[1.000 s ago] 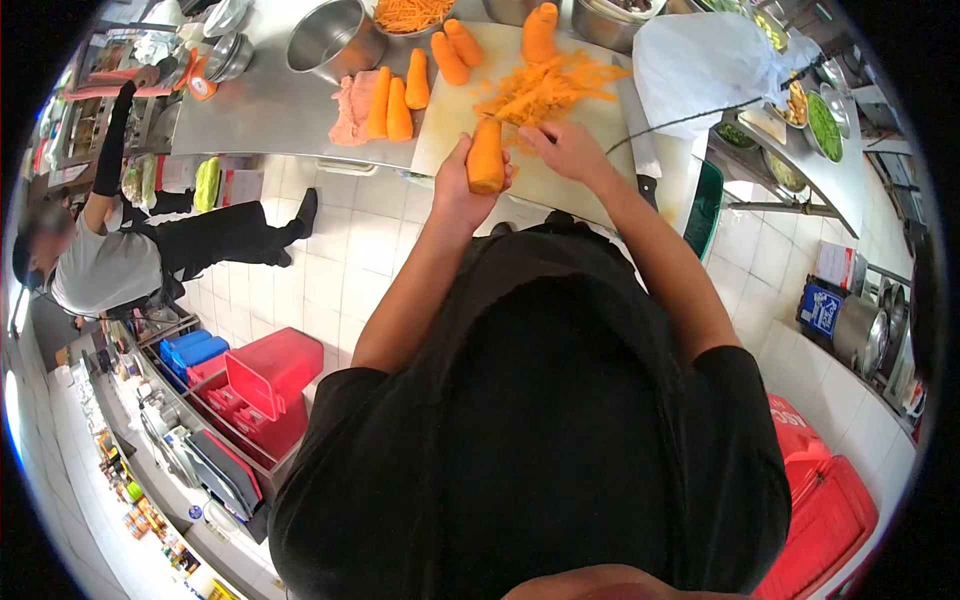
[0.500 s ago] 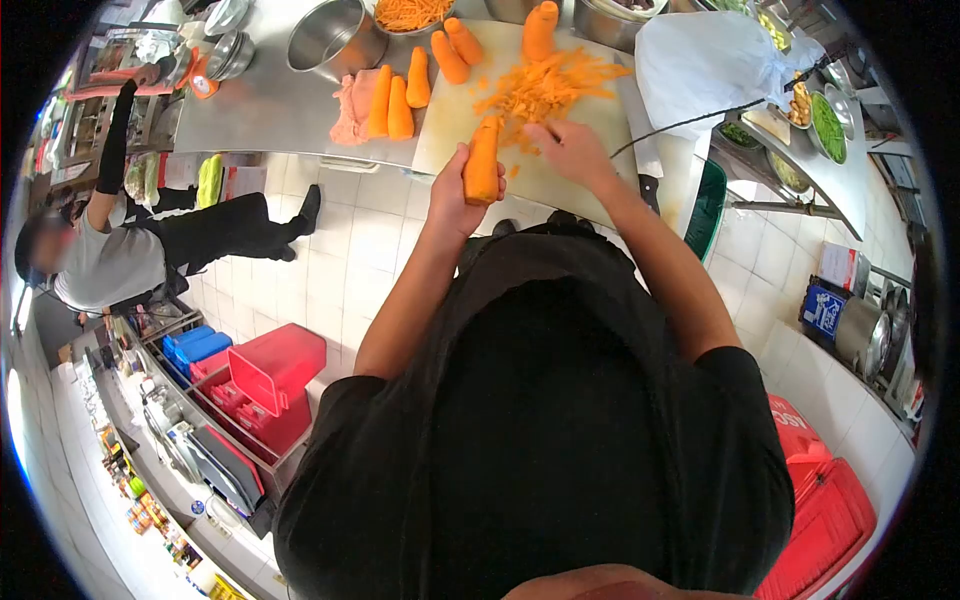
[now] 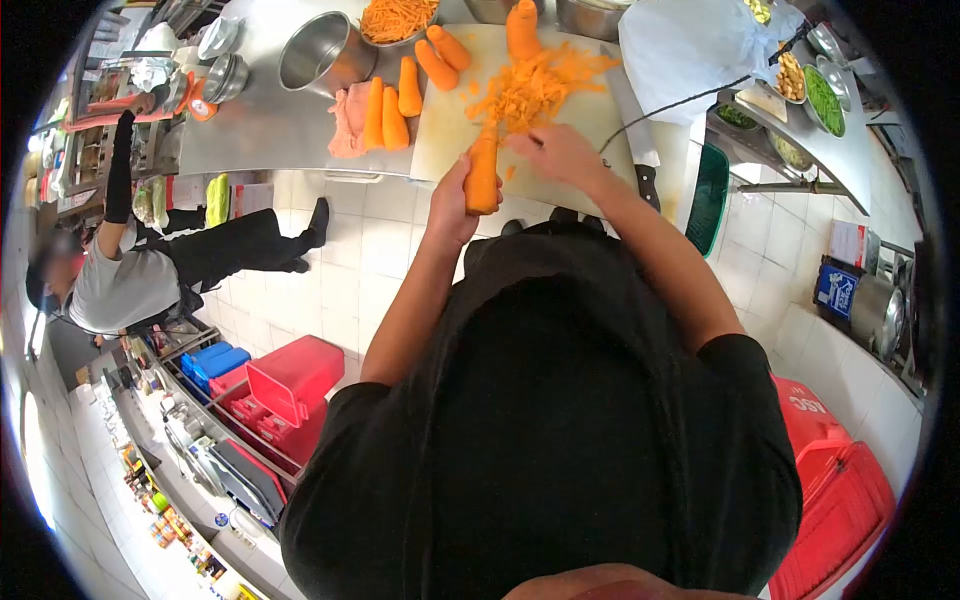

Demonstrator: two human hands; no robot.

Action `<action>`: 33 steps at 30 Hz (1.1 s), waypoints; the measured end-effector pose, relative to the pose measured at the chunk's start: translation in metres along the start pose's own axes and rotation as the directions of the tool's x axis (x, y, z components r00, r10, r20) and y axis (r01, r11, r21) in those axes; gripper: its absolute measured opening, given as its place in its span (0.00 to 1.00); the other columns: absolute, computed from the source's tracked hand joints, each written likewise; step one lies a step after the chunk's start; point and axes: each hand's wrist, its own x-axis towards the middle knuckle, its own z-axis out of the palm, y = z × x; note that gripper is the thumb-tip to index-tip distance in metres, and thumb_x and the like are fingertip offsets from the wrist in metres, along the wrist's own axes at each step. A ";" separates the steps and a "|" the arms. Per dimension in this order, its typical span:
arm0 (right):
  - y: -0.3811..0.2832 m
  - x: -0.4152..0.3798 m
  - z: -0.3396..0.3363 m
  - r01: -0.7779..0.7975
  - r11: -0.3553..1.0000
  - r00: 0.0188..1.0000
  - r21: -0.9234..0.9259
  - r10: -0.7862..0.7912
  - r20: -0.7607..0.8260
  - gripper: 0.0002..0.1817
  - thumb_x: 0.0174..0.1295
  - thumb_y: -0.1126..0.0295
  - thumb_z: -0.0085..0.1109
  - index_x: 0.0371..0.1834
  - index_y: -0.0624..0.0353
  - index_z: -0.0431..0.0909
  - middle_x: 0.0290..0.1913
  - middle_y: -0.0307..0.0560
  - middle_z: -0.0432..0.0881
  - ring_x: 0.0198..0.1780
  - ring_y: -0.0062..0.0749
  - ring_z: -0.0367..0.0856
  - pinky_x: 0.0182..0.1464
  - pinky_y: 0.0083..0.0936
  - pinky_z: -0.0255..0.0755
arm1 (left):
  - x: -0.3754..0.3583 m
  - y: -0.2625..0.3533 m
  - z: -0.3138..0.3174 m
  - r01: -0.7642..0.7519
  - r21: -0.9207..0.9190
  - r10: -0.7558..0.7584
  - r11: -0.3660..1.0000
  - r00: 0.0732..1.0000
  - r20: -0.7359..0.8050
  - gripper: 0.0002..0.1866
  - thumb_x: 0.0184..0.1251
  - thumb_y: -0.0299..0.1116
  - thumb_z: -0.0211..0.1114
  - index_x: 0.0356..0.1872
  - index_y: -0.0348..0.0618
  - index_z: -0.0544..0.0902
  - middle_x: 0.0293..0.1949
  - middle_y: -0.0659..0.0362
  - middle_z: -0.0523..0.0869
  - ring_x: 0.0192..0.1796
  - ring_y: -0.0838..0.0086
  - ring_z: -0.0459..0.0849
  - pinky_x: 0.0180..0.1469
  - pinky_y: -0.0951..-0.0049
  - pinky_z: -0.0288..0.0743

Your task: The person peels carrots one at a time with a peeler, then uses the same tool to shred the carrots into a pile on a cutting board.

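A peeled-looking carrot (image 3: pixel 482 178) stands tilted up in my left hand (image 3: pixel 455 205), whose fingers wrap round its lower part. Close to the carrot's narrow tip is my right hand (image 3: pixel 560 155), fingers curled together; what they hold, if anything, does not show. Both hands are over the near edge of the white cutting board (image 3: pixel 440 150). Beyond them lies a heap of orange peelings (image 3: pixel 535 90), with another carrot (image 3: pixel 522 30) behind it. More whole carrots (image 3: pixel 395 120) rest to the left, by a pink cloth (image 3: pixel 350 120).
A knife (image 3: pixel 640 140) lies along the board's right side. At the back left stand a steel pot (image 3: pixel 327 55) and a bowl of shredded carrot (image 3: pixel 398 18). A white plastic bag (image 3: pixel 675 60) and green basket (image 3: pixel 710 200) are right. A co-worker (image 3: pixel 130 260) stands left.
My right hand has shifted slightly left and down, nearer the carrot's tip. My left hand still grips the carrot. The whole view has moved a little.
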 end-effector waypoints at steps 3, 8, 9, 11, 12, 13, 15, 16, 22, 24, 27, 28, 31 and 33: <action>0.005 0.005 -0.016 -0.045 0.998 0.999 0.039 0.046 -0.023 0.33 0.68 0.36 0.48 0.36 0.59 0.85 0.34 0.59 0.85 0.40 0.55 0.85 0.44 0.47 0.77 | -0.003 0.000 -0.003 -0.009 0.001 0.009 1.000 0.998 0.069 0.24 0.82 0.51 0.41 0.63 0.43 0.70 0.35 0.50 0.82 0.31 0.63 0.82 0.33 0.66 0.76; -0.018 -0.017 0.003 0.060 0.997 0.998 0.047 -0.059 -0.026 0.33 0.68 0.37 0.48 0.37 0.59 0.85 0.35 0.59 0.86 0.41 0.56 0.85 0.44 0.47 0.76 | 0.005 -0.001 -0.004 -0.003 0.013 0.004 1.000 0.999 -0.040 0.25 0.82 0.49 0.40 0.65 0.42 0.69 0.34 0.50 0.82 0.29 0.65 0.82 0.32 0.66 0.77; -0.003 -0.007 0.011 0.020 0.999 0.999 0.048 -0.018 -0.052 0.32 0.68 0.37 0.48 0.37 0.59 0.85 0.35 0.59 0.86 0.41 0.57 0.84 0.44 0.47 0.76 | 0.003 -0.002 -0.005 0.013 0.006 -0.013 1.000 0.999 -0.052 0.25 0.82 0.49 0.40 0.64 0.41 0.69 0.34 0.50 0.82 0.29 0.65 0.82 0.32 0.67 0.77; 0.005 0.002 0.008 -0.025 0.999 0.998 0.044 0.028 -0.060 0.32 0.68 0.37 0.48 0.37 0.59 0.85 0.35 0.59 0.85 0.40 0.58 0.84 0.44 0.47 0.76 | 0.000 -0.002 -0.006 0.023 -0.041 -0.022 0.999 1.000 0.007 0.24 0.83 0.49 0.40 0.63 0.41 0.70 0.34 0.50 0.82 0.30 0.65 0.82 0.32 0.67 0.77; 0.003 0.000 -0.002 -0.044 0.998 0.998 0.042 0.045 -0.035 0.32 0.68 0.37 0.48 0.37 0.59 0.85 0.35 0.60 0.85 0.40 0.58 0.84 0.44 0.48 0.76 | -0.003 -0.002 -0.008 0.032 -0.066 -0.030 0.997 0.999 0.033 0.24 0.83 0.49 0.40 0.62 0.41 0.70 0.34 0.50 0.82 0.30 0.65 0.82 0.32 0.66 0.77; 0.000 -0.002 -0.005 -0.062 0.997 0.998 0.037 0.062 -0.002 0.32 0.68 0.38 0.48 0.37 0.60 0.84 0.35 0.60 0.85 0.40 0.58 0.84 0.44 0.48 0.76 | -0.003 -0.004 -0.010 0.016 -0.065 -0.015 0.998 1.000 0.019 0.24 0.83 0.49 0.40 0.62 0.41 0.70 0.34 0.50 0.82 0.30 0.64 0.82 0.33 0.66 0.77; -0.019 -0.017 0.008 0.050 0.997 0.999 0.065 -0.051 0.005 0.33 0.68 0.37 0.48 0.36 0.60 0.84 0.34 0.60 0.85 0.40 0.58 0.84 0.43 0.47 0.76 | 0.000 -0.004 -0.011 -0.015 -0.060 0.015 0.998 1.000 0.002 0.24 0.83 0.49 0.40 0.63 0.41 0.70 0.34 0.50 0.82 0.30 0.64 0.82 0.33 0.66 0.77; -0.023 -0.019 0.009 0.106 0.992 0.994 0.074 -0.106 -0.005 0.33 0.68 0.37 0.48 0.36 0.60 0.84 0.34 0.60 0.85 0.40 0.58 0.84 0.43 0.47 0.76 | 0.004 -0.002 -0.009 -0.016 -0.041 0.016 0.999 1.000 -0.007 0.24 0.83 0.49 0.40 0.62 0.41 0.70 0.34 0.50 0.82 0.30 0.64 0.82 0.33 0.65 0.77; 0.003 -0.002 -0.005 -0.067 0.993 0.986 0.102 0.081 -0.148 0.32 0.68 0.39 0.52 0.35 0.63 0.83 0.32 0.60 0.84 0.36 0.55 0.84 0.40 0.43 0.75 | 0.000 -0.007 -0.015 -0.023 -0.085 0.022 0.996 1.000 -0.015 0.24 0.83 0.50 0.42 0.61 0.40 0.70 0.37 0.49 0.82 0.32 0.62 0.82 0.35 0.63 0.77; 0.001 -0.007 -0.006 -0.087 0.981 0.985 0.174 0.110 -0.130 0.31 0.68 0.41 0.53 0.35 0.64 0.83 0.30 0.59 0.84 0.34 0.52 0.83 0.38 0.41 0.74 | 0.008 -0.004 -0.017 -0.057 -0.101 0.053 0.993 0.998 -0.044 0.24 0.82 0.50 0.42 0.61 0.39 0.70 0.38 0.48 0.81 0.33 0.61 0.82 0.35 0.62 0.77; -0.009 -0.023 -0.003 0.021 0.955 0.974 0.297 0.048 -0.223 0.27 0.68 0.47 0.58 0.31 0.65 0.79 0.24 0.56 0.79 0.27 0.40 0.78 0.32 0.36 0.70 | 0.019 -0.003 -0.023 -0.080 -0.179 0.063 0.981 0.993 -0.097 0.25 0.82 0.51 0.43 0.60 0.38 0.70 0.40 0.47 0.81 0.36 0.58 0.83 0.39 0.59 0.78; -0.014 -0.029 0.000 0.085 0.938 0.961 0.335 0.011 -0.275 0.26 0.68 0.49 0.60 0.28 0.65 0.77 0.22 0.54 0.76 0.24 0.35 0.76 0.30 0.33 0.68 | 0.022 -0.003 -0.025 -0.083 -0.219 0.062 0.972 0.993 -0.100 0.25 0.82 0.51 0.43 0.60 0.39 0.70 0.41 0.47 0.81 0.38 0.58 0.82 0.41 0.59 0.78; -0.021 -0.040 0.018 0.207 0.930 0.951 0.304 -0.118 -0.285 0.25 0.68 0.51 0.62 0.27 0.65 0.75 0.19 0.54 0.74 0.23 0.40 0.76 0.28 0.36 0.67 | 0.025 0.004 -0.020 -0.089 -0.316 0.052 0.945 0.991 -0.126 0.24 0.82 0.51 0.43 0.61 0.39 0.70 0.43 0.47 0.80 0.43 0.57 0.81 0.46 0.58 0.78; -0.028 -0.047 0.018 0.236 0.949 0.950 0.208 -0.181 -0.253 0.25 0.67 0.51 0.62 0.27 0.65 0.75 0.20 0.54 0.75 0.23 0.44 0.76 0.28 0.37 0.67 | 0.027 0.010 -0.010 -0.084 -0.361 0.021 0.929 0.984 -0.176 0.24 0.82 0.51 0.43 0.61 0.40 0.70 0.43 0.47 0.80 0.46 0.57 0.81 0.49 0.56 0.78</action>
